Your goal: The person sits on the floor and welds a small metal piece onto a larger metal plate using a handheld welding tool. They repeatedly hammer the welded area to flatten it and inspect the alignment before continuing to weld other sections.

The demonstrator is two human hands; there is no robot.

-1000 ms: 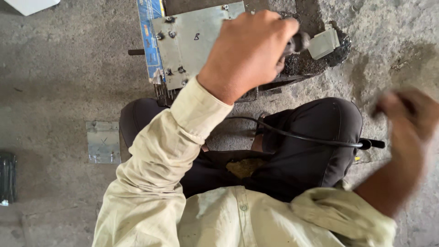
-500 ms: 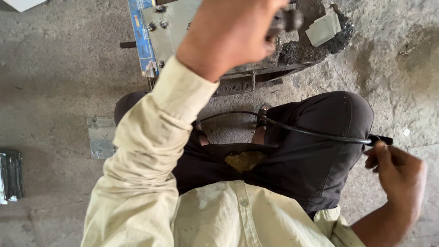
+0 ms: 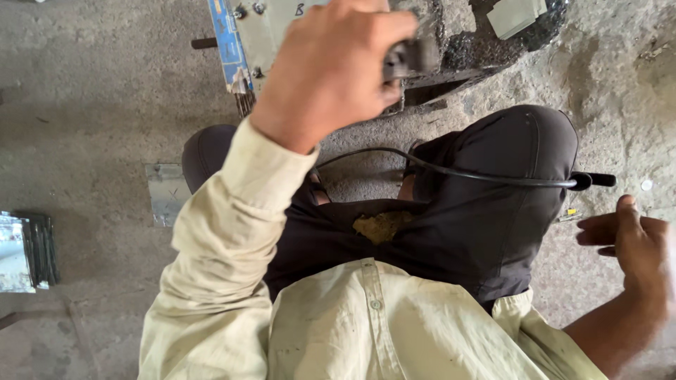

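My left hand (image 3: 331, 70) is stretched forward and shut on a dark tool handle (image 3: 412, 56), right over a grey metal plate (image 3: 282, 28) with bolts and a blue strip (image 3: 227, 42) along its left edge. A black cable (image 3: 458, 172) runs from between my knees over my right knee to a black stub end (image 3: 591, 181). My right hand (image 3: 627, 243) hovers low beside the right knee with its fingers apart, holding nothing, just below that cable end.
I sit on a concrete floor in dark trousers and a cream shirt. A small metal plate (image 3: 165, 190) lies by my left knee, a stack of metal sheets (image 3: 24, 250) at far left. A black lumpy base (image 3: 493, 42) holds a pale piece (image 3: 514, 14).
My right hand came down from a raised position, touched the cable end, then drew back from it with fingers spread. The left hand keeps its grip on the handle; the view shifted slightly.
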